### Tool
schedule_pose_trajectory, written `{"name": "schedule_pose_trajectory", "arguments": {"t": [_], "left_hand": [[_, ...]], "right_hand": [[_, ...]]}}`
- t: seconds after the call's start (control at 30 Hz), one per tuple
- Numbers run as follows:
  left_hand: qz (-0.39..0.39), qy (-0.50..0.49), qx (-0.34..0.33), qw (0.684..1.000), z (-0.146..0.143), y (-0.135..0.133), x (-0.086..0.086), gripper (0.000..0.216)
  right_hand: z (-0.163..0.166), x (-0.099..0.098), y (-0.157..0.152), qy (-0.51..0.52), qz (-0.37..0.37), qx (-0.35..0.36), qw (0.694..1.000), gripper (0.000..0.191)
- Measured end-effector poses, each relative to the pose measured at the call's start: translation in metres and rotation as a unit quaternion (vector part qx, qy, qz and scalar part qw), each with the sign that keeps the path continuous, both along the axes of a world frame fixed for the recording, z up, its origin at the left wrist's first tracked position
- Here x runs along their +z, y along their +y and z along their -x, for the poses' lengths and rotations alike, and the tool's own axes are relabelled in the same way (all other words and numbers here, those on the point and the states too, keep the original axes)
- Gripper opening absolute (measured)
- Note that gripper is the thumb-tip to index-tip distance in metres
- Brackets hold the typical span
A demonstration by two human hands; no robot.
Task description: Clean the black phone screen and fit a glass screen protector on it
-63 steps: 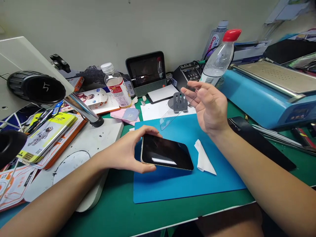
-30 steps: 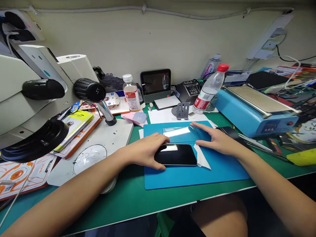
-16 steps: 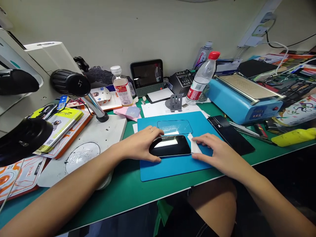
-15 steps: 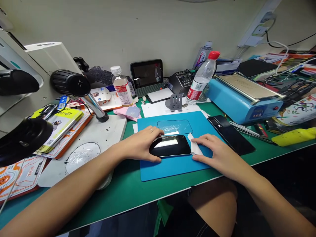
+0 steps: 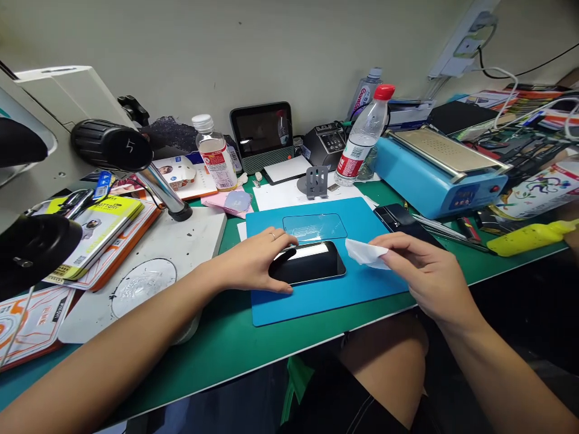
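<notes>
A black smartphone (image 5: 316, 265) lies screen up on a blue mat (image 5: 289, 307), with a bright reflection across its glass. My left hand (image 5: 257, 262) grips its left end, thumb along the near edge and fingers at the far edge. Pinched between the thumb and fingers of my right hand (image 5: 427, 274) is a folded white wipe (image 5: 364, 253), raised just above the mat to the right of the phone. Behind the phone rests a clear screen protector (image 5: 315, 226). Another dark phone (image 5: 391, 214) is partly hidden behind my right hand.
Left stands a microscope base (image 5: 203, 241) beside stacked boxes (image 5: 108, 226). Two bottles, one white-capped (image 5: 216, 154) and one red-capped (image 5: 362, 138), stand behind the mat near a small display (image 5: 262, 129). On the right are a blue heating machine (image 5: 434, 178) and a yellow bottle (image 5: 527, 239).
My right hand has taken the white wipe up off the mat and lifted it, bringing it nearer to me. My left hand keeps its grip on the phone. The view has shifted slightly.
</notes>
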State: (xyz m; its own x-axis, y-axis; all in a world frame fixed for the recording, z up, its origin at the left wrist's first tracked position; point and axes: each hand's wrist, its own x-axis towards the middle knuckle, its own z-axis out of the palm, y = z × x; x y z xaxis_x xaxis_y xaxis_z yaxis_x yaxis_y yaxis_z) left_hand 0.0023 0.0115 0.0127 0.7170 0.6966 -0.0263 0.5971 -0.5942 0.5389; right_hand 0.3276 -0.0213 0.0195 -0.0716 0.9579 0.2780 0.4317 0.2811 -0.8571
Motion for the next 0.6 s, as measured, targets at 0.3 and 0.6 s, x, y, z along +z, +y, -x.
{"name": "schedule_pose_trajectory", "arguments": {"t": [0.3, 0.6], "left_hand": [[-0.007, -0.014, -0.009, 1.000, 0.002, 0.002, -0.004, 0.079], [-0.009, 0.000, -0.011, 1.000, 0.002, 0.003, -0.004, 0.081]], "right_hand": [[0.015, -0.020, 0.018, -0.037, 0.034, -0.030, 0.998, 0.025], [0.015, -0.031, 0.017, -0.233, -0.118, 0.046, 0.964, 0.019]]}}
